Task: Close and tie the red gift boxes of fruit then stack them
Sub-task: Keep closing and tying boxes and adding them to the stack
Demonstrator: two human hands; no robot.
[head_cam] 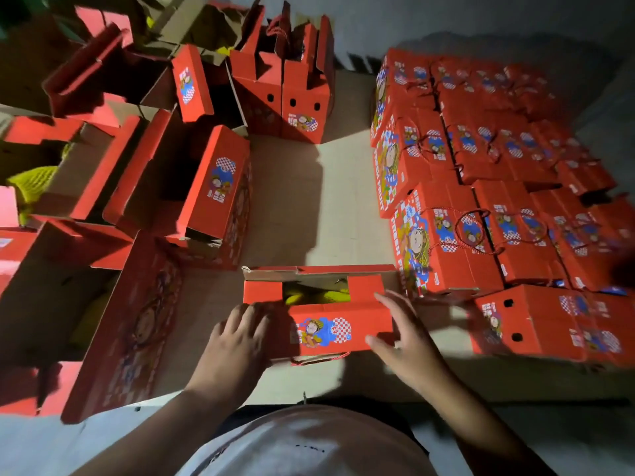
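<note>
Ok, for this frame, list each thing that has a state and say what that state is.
box in front of the person: near flap folded down, top gap still open, yellow fruit showing
rope handle: loose at the box's near edge
left hand: fingers flat on the box's left end
right hand: open, touching the box's right end
stack on the right: closed, ropes on top
boxes on the left: open, flaps up

The gift box point(338, 317) at lower centre was corrugated cardboard, printed red with a faint sheen outside, raw matt brown inside; its handle cord point(319, 359) looked like twisted red string; the stacked boxes point(488, 214) at right had the same printed card; the floor sheet point(302, 207) was plain matt cardboard.
</note>
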